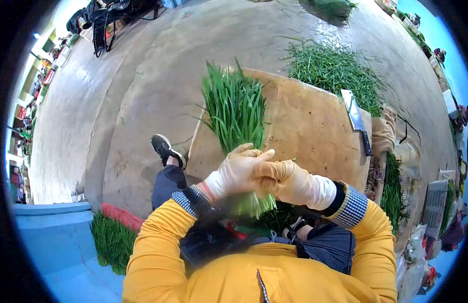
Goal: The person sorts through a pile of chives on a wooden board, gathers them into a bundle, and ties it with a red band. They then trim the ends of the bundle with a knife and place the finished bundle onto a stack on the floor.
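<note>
A bundle of long green garlic chives (234, 108) lies on a wooden board (307, 134), leaves pointing away from me and pale stem ends (251, 204) toward my lap. My left hand (236, 171), in a whitish glove, closes over the stems. My right hand (289, 181), in a yellowed glove, meets it from the right with fingers bent and pressed together. What the right fingers pinch is hidden. A knife (356, 121) with a broad blade and black handle lies at the board's right edge.
Loose green leaves (332, 70) are heaped beyond the board. More chives (112, 242) lie at lower left beside a red cloth (121, 216) and a blue ledge (52, 222). Greens (393, 194) stand at right near a white crate (435, 207). Black bags (112, 15) sit far left.
</note>
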Demonstrator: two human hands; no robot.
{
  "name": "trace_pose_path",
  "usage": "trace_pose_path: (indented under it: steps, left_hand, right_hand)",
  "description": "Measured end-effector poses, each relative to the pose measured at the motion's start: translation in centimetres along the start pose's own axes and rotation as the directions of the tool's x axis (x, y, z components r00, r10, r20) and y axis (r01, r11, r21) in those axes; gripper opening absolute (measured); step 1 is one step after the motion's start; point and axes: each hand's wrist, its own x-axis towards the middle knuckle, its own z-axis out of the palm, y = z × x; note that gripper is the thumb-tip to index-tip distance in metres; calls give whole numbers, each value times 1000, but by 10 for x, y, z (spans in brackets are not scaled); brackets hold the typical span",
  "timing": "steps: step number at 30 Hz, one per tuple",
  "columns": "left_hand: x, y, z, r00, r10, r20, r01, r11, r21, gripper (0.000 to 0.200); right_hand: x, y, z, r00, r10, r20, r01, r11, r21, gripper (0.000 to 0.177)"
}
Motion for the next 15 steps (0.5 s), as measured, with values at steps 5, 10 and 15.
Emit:
trace_pose_path:
  steps: [5,10,15]
  left_hand:
    - [-4,0,-1,994,-7,-111,-7,993,-122,60]
    - [2,8,2,993,-83,-83,73,991,-114,44]
    - [-2,3,9,994,-17,-111,6,996,-94,29]
  right_hand:
    - [10,-14,-25,980,-47,194,78,985,-153,15]
    - [-32,116,-89,892,451,-23,-356,733,580,6]
    - [17,69,-122,853,514,91,-512,858,-47,15]
